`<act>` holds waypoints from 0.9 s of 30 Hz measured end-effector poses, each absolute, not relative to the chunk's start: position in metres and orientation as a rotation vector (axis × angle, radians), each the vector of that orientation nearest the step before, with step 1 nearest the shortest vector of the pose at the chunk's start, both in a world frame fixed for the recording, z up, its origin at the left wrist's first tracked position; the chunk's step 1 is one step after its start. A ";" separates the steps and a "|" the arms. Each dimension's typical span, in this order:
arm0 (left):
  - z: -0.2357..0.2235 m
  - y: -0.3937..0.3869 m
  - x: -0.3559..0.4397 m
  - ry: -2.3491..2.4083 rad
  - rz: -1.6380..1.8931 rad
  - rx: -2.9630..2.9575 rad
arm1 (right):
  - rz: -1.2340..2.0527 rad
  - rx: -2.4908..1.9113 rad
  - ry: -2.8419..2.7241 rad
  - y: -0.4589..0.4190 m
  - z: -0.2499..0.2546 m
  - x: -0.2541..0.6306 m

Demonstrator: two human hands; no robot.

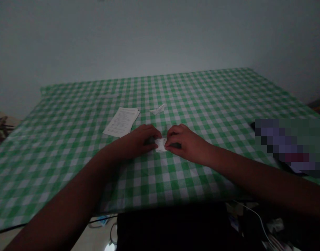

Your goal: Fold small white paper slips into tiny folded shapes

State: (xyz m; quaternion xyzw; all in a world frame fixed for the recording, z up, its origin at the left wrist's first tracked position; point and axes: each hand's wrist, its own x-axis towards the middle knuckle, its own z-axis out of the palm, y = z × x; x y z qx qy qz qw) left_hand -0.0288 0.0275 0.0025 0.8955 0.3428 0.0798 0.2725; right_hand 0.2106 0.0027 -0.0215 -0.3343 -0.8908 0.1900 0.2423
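A small piece of folded printed paper (160, 145) lies on the checked cloth between my two hands. My left hand (141, 139) has its thumb and curled fingers at the paper's left edge. At the right edge, the thumb and fingers of my right hand (183, 142) pinch the same paper. Both wrists stay low over the table. Beyond my left hand lies a short stack of printed sheets (120, 122), slightly fanned. A little folded paper boat (157, 110) sits farther back, past the gap between my hands.
A green and white checked cloth (201, 101) covers the table, which reaches back to a pale wall (160, 38). On the right is a dark-edged object, mostly blurred out by large pixels (282, 146). Cables (259, 219) hang below the front edge.
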 end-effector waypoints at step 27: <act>0.003 0.017 -0.018 0.856 0.325 2.578 | 0.474 -0.832 -2.503 0.016 -0.019 0.214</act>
